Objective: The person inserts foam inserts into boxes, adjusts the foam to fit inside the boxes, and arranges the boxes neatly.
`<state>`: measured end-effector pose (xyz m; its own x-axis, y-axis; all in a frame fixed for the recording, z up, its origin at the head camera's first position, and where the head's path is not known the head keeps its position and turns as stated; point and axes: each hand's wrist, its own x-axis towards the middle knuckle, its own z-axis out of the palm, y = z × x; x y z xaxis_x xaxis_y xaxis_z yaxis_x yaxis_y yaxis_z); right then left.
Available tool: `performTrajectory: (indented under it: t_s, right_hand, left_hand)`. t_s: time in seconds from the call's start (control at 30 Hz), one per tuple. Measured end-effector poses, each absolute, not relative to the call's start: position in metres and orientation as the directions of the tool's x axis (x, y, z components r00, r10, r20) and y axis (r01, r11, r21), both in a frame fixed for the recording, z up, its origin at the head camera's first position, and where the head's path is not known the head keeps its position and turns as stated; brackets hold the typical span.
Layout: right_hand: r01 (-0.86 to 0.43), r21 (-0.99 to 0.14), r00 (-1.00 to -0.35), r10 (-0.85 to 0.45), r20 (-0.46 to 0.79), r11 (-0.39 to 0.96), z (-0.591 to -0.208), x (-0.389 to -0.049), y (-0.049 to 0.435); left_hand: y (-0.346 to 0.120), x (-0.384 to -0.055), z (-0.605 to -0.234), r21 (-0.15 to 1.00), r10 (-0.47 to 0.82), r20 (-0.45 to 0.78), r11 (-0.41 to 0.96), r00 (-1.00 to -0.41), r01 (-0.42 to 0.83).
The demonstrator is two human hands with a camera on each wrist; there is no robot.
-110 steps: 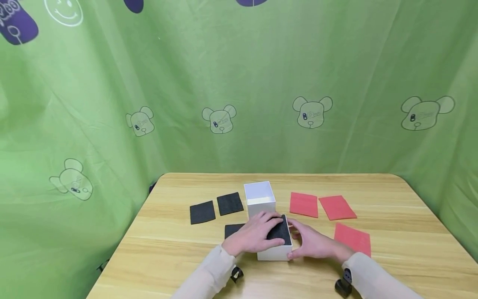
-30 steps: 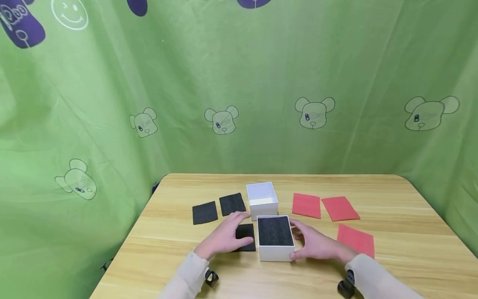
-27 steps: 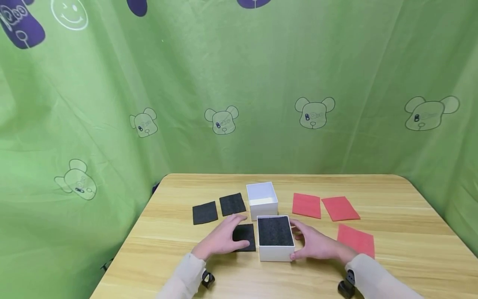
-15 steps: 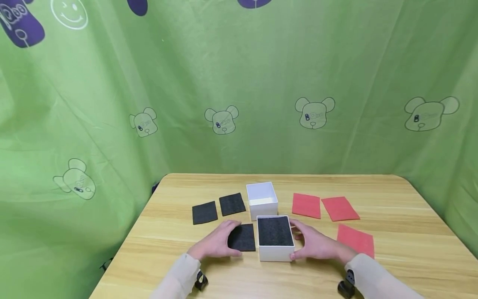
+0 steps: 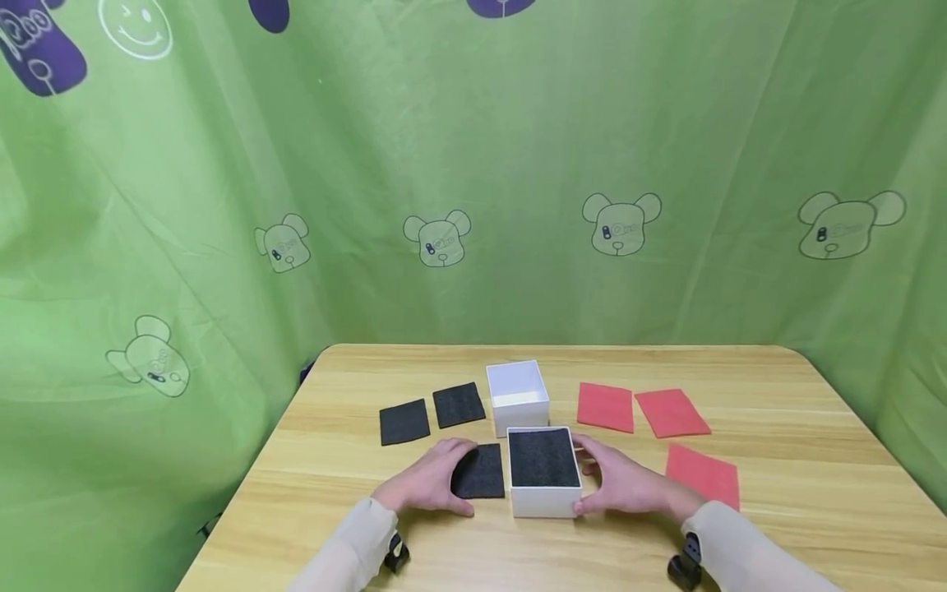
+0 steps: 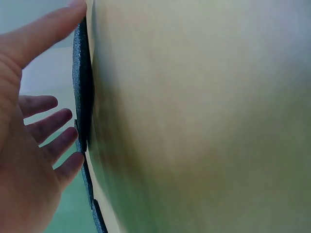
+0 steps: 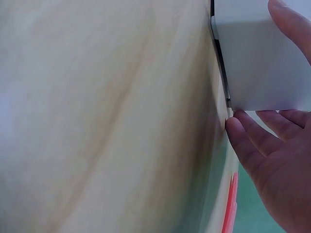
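Note:
In the head view a white box [image 5: 545,501] stands in front of me, its top filled with a black foam square [image 5: 544,458]. My right hand [image 5: 621,481] holds this box at its right side, thumb at the front corner and fingers along the side. The right wrist view shows those fingers [image 7: 248,141] against the white wall. To the left, a black foam square [image 5: 484,471] lies flat on the table. My left hand [image 5: 427,478] reaches around its left part, thumb and fingers spread apart. Its fingers [image 6: 51,128] are relaxed and grip nothing.
Behind the filled box stands a second white box [image 5: 518,411], open at the top. Two black foam squares [image 5: 404,422] lie at the back left. On the right are red foam squares [image 5: 605,406] on the wooden table [image 5: 799,460]. A green curtain [image 5: 518,288] hangs behind.
My left hand has come off the black foam in the box and moved left, down to the loose black square. The right hand stays at the box.

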<state>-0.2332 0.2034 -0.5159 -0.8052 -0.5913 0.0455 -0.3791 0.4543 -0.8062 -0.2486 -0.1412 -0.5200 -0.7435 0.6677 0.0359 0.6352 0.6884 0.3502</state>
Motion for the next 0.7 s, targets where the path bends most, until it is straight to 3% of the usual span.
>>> performTrajectory:
  t_s: [0.7]
  right_hand:
    - [-0.368, -0.815, -0.804, -0.594, 0.036, 0.447, -0.5182, -0.234, 0.204]
  left_hand:
    - [-0.1431, -0.2567, -0.5204, 0.358, 0.639, -0.033, 0.725, -0.768, 0.588]
